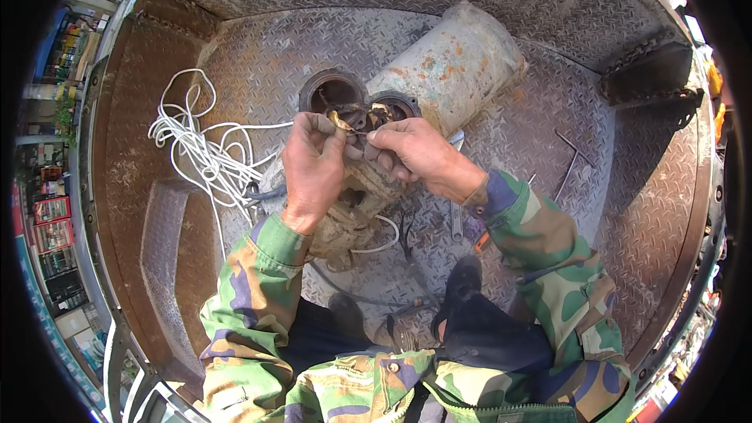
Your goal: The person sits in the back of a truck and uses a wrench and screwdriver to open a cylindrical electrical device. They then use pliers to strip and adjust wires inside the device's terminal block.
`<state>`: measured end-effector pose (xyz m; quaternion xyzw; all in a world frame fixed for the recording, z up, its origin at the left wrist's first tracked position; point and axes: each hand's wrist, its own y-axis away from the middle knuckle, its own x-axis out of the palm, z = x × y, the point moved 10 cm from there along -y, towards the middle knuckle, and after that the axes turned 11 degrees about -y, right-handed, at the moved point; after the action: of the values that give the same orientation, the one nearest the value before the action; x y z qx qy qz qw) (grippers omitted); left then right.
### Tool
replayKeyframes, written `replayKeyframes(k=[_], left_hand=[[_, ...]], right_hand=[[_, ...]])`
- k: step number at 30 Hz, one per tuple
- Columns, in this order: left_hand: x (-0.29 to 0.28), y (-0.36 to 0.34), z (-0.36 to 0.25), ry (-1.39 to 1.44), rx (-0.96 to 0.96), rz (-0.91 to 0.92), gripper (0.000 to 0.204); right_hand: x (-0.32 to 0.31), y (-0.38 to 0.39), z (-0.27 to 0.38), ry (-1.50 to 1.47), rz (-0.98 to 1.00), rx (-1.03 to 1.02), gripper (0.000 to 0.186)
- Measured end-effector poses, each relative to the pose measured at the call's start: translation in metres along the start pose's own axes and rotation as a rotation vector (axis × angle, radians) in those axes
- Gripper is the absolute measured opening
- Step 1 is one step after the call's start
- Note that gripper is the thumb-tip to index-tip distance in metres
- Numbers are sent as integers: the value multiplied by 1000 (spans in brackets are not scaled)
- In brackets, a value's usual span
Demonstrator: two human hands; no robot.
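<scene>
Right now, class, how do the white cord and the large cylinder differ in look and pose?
The white cord is thin; the large cylinder is broad and bulky.
The cord is nearly plain white, while the cylinder is grey with orange, rust-like patches.
The cord sprawls in loose loops, whereas the cylinder lies slanted on its side.
Both are over the patterned metal floor.
</scene>
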<state>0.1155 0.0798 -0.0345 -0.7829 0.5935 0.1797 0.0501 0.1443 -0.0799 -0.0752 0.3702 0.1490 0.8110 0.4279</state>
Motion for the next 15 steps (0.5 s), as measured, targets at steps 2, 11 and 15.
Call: replayKeyframes(k=[2, 11, 15], left_hand=[[-3, 1, -6, -92, 43, -11, 14], [20, 20, -71, -833, 683, 25, 27], [16, 19, -73, -818, 809, 36, 26]], right_hand=[[3, -1, -1, -8, 16, 12, 30], [-10, -1, 17, 228, 52, -114, 29], [6, 1, 51, 834, 61, -411, 31]])
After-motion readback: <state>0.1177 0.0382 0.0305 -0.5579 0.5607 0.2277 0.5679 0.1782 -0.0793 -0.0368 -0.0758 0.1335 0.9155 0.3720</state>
